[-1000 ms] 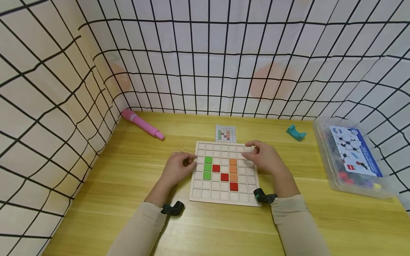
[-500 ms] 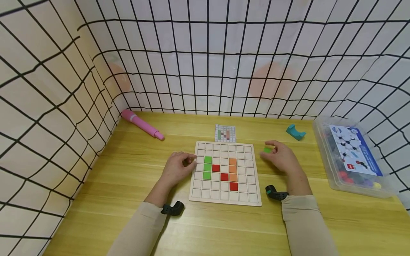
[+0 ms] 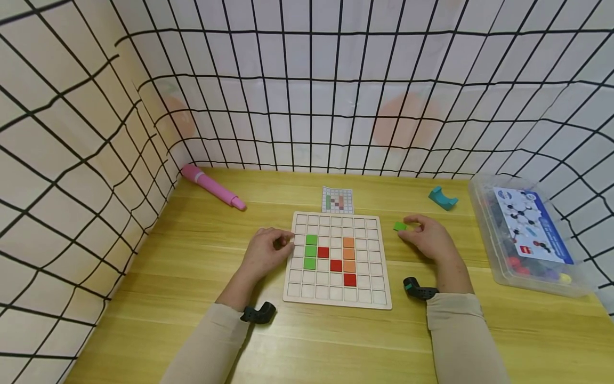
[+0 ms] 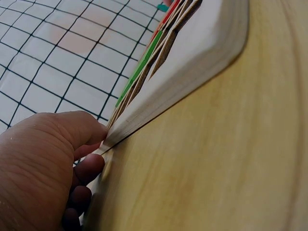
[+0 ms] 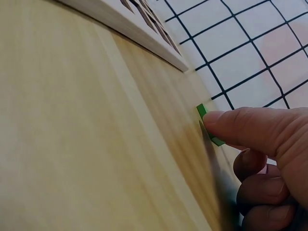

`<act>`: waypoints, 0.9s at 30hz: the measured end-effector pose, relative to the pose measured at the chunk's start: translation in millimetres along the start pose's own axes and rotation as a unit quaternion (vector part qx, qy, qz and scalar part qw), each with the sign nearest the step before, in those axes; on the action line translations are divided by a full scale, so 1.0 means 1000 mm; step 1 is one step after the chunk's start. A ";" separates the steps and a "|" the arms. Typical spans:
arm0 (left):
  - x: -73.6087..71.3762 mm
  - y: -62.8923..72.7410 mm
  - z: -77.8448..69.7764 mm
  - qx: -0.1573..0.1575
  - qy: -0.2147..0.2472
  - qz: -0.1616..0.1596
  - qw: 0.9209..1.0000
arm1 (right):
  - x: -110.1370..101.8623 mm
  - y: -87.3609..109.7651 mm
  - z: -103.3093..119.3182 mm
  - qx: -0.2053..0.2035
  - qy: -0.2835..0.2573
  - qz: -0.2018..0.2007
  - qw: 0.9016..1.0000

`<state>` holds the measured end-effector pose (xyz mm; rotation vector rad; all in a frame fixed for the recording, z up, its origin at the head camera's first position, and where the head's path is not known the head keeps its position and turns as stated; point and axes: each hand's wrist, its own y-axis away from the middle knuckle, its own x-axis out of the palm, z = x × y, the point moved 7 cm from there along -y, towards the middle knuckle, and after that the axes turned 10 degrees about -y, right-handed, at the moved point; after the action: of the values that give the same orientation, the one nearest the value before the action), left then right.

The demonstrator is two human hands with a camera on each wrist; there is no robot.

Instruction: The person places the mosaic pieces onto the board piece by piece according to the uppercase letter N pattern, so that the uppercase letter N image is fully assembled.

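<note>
A square wooden grid board (image 3: 338, 305) lies on the table in the head view, with green, red and orange square tiles set in its cells. My left hand (image 3: 263, 252) rests beside its left edge, fingers loosely bent, thumb and fingertips against the edge, as the left wrist view also shows. To the right of the board, a loose green tile (image 3: 400, 226) lies on the table. My right hand (image 3: 429, 240) is just right of that tile, with thumb and forefinger apart at its near side. In the right wrist view the thumb (image 5: 231, 126) overlaps the green tile (image 5: 201, 110).
A small printed pattern card (image 3: 338, 200) lies behind the board. At the back left is a pink tube-like object (image 3: 213, 188); at the back right, a teal curved piece (image 3: 442, 199). A clear plastic box (image 3: 515, 280) stands far right. Black wire grid panels (image 3: 312, 90) enclose the table.
My right hand has moved right from the board's far right corner to the table beside it. The green tile now lies there as the fingers draw off it. My left hand has stayed put.
</note>
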<state>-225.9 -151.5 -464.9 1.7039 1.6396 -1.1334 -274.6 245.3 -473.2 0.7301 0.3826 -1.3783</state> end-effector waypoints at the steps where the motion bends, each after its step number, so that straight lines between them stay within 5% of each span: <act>1: 0.000 0.000 0.000 0.000 0.000 0.000 1.000 | 0.000 0.000 0.000 -0.001 0.000 0.001 1.000; 27: 0.002 -0.001 0.002 0.002 0.000 0.002 1.000 | 0.002 0.001 0.003 -0.011 0.010 -0.017 1.000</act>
<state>-226.9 -151.8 -466.9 1.7104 1.6339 -1.1353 -273.5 241.5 -471.7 0.7230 0.4263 -1.3975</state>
